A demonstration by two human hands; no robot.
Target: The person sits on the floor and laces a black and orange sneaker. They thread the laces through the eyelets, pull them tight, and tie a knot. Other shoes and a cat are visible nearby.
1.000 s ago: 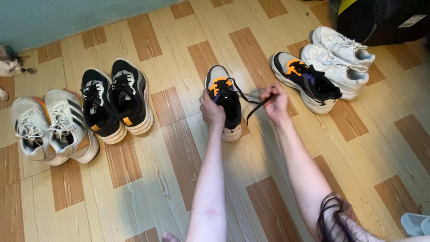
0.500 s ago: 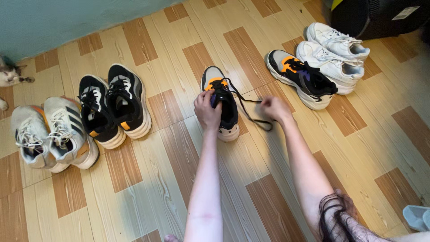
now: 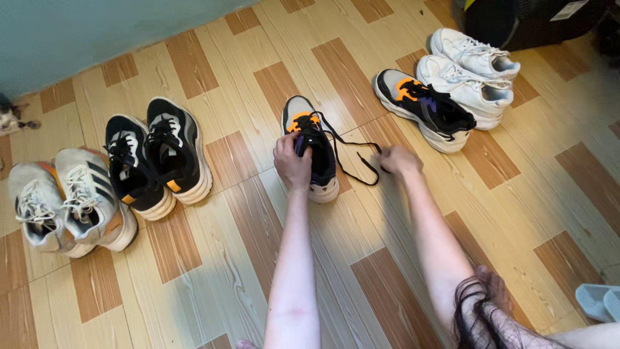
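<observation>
The floor is tan and brown wood-pattern tile. Standing on it: a grey pair of sneakers, a black pair, two black-and-orange shoes well apart, and a white pair.

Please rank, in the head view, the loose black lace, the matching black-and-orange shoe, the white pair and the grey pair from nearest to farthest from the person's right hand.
From the right hand:
1. Loose black lace, at its fingertips.
2. Matching black-and-orange shoe, up and to the right.
3. White pair, beyond that shoe.
4. Grey pair, far left.
</observation>
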